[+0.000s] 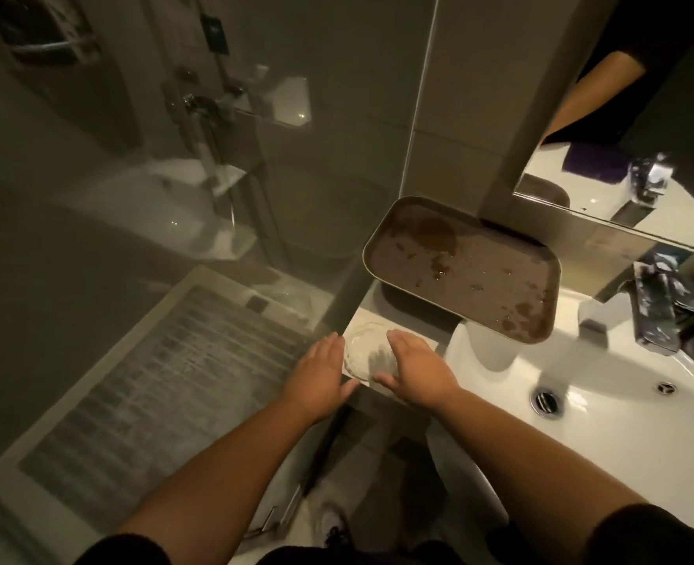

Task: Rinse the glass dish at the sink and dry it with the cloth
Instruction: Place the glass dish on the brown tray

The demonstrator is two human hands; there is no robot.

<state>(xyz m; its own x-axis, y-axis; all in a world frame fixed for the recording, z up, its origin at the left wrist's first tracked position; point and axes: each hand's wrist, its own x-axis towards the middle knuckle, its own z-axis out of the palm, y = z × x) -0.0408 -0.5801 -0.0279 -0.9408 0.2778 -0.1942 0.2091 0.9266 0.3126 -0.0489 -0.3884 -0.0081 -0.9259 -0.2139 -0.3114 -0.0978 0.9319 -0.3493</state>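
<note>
A clear glass dish (363,352) lies flat on the white ledge left of the sink basin (606,405). My left hand (320,375) hovers at the dish's left edge, fingers spread and palm down. My right hand (412,371) is over the dish's right part, fingers apart, partly covering it. Neither hand grips the dish. A dark purple cloth (594,163) shows only as a reflection in the mirror; the cloth itself is out of view.
A wet brown tray (463,267) rests across the basin's back left corner. The chrome tap (655,307) stands at the right, the drain (547,401) below it. A glass shower screen (214,177) and a floor mat (141,385) lie to the left.
</note>
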